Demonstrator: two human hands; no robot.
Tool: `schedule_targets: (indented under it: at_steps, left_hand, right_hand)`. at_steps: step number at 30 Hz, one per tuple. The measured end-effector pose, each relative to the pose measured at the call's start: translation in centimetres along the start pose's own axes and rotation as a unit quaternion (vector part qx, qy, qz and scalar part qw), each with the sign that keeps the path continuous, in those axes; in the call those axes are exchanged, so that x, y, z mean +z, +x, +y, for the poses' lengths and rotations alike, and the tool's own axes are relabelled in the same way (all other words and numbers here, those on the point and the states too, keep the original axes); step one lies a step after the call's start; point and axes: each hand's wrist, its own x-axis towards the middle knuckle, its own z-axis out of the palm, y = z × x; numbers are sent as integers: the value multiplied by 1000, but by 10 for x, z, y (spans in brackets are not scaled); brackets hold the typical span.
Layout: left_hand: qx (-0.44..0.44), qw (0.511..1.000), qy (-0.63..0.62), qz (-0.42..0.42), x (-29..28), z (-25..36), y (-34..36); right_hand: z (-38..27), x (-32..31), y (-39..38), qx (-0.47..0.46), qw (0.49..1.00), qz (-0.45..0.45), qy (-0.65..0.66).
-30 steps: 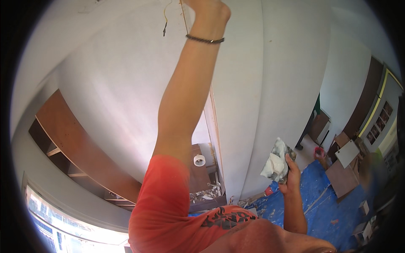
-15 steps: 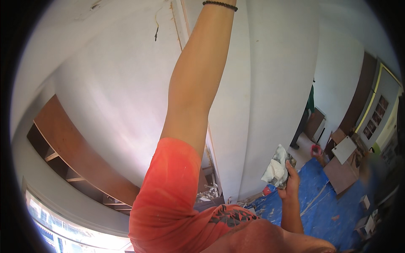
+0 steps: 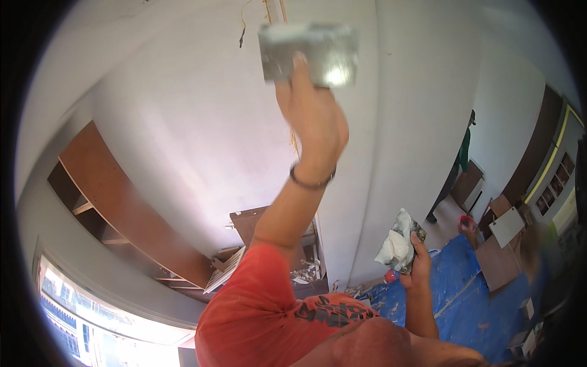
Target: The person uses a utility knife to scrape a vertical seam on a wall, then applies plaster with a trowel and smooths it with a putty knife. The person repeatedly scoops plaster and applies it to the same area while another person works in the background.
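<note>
My raised left hand [image 3: 315, 122] grips a wide rectangular putty knife [image 3: 335, 58], a finger pressed along its metal face. Motion blurs the blade slightly, and a pale smear runs along its upper edge. A dark bead bracelet [image 3: 309, 180] circles that wrist. Lower and to the right, my right hand [image 3: 418, 266] is closed round a second flat blade [image 3: 403, 265], whose handle I cannot see. White putty [image 3: 397, 246] lies heaped on it. Behind both hands stands the pale wall [image 3: 183, 122]; I cannot tell whether the raised putty knife touches it.
A blue sheet [image 3: 461, 293] covers floor at the right. A person in green [image 3: 463, 150] stands beyond it, near leaning boards [image 3: 498, 263]. Brown shelving [image 3: 128, 202] runs along the left, above a bright window [image 3: 73, 318]. A thin wire [image 3: 242, 37] hangs from the wall.
My left hand, earlier above the picture's edge, has come down into view with the putty knife. The view has shifted slightly. My right hand still holds the putty-loaded blade.
</note>
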Motion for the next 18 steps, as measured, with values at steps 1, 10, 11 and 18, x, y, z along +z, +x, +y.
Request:
schedule_targets:
  at_steps: [1,10,11,18]
  left_hand:
    - [-47,997,52,35,-9,7,-32]
    - [-64,761,392,-512,-143,40,-264]
    - [-63,731,412,-540,-147,44,-266]
    - [-135,691,616,-354,-236,90,-257]
  right_hand:
    - [0,1,0,7,1000,2,6]
    - [14,-24,15,142,985,-57,77]
    - [14,-27,18,162,981,-63,81]
    - [7,-13,17,84,995,-46,27]
